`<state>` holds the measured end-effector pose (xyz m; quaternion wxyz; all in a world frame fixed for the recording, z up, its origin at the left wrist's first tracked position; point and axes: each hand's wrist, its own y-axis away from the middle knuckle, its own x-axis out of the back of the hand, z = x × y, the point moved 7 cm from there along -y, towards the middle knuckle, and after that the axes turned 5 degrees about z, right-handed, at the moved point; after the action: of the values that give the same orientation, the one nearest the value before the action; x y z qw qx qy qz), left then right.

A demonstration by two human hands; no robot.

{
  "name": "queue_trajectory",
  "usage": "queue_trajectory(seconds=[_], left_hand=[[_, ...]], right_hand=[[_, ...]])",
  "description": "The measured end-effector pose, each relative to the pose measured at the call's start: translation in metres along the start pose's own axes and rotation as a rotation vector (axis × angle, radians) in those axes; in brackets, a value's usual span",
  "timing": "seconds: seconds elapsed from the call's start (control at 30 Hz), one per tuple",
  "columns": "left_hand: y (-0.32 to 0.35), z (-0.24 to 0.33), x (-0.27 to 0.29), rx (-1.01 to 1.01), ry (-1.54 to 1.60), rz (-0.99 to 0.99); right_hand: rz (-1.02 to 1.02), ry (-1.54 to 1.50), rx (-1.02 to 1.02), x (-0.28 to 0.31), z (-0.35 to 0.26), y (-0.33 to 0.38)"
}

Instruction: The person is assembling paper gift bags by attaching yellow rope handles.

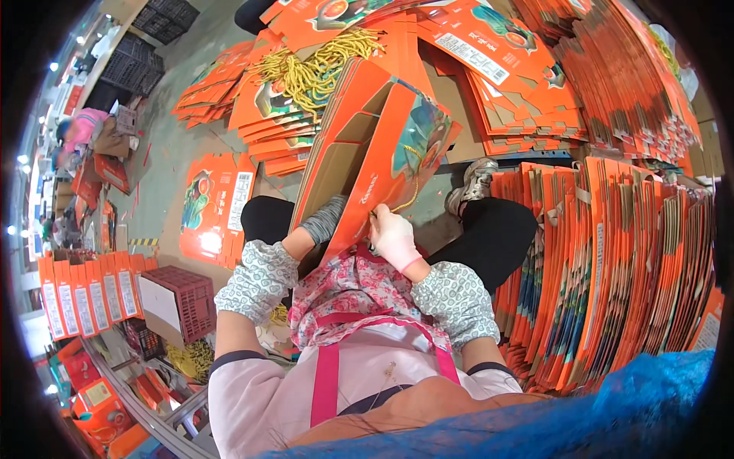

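Observation:
An orange carton (382,164) with printed artwork stands open over my lap, its bare brown inside facing left. My left hand (326,218), in a grey glove, reaches into the carton behind the front panel, so its fingers are hidden. Against the outside of that panel is my right hand (394,236), in a white glove, with thumb and fingers pinched together. A yellow cord (417,183) loops down the panel, and its lower end runs to these fingertips. Just beyond the carton, a bundle of yellow cords (310,80) lies on a stack of flat orange cartons (271,141).
Tall rows of folded orange cartons (604,260) stand close on my right, with more stacks (520,107) ahead. A flat carton (214,203) lies on the floor to the left. Nearer are a dark red crate (187,298) and more yellow cords (191,359). Another person (84,130) is far left.

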<state>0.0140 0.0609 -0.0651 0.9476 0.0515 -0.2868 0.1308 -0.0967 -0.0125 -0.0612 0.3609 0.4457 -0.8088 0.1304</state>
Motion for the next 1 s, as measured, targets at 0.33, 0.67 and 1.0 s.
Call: queue_trajectory(seconds=[0.33, 0.67, 1.0], left_hand=[[-0.002, 0.018, 0.002, -0.025, -0.113, 0.026], [-0.003, 0.004, -0.006, -0.010, -0.044, -0.046], [-0.011, 0.021, 0.000, 0.003, -0.119, -0.099]], right_hand=[[0.005, -0.178, 0.037, 0.017, 0.013, 0.004], [-0.002, -0.135, 0.066, 0.013, 0.010, 0.000], [-0.094, -0.361, -0.014, 0.014, 0.022, -0.001]])
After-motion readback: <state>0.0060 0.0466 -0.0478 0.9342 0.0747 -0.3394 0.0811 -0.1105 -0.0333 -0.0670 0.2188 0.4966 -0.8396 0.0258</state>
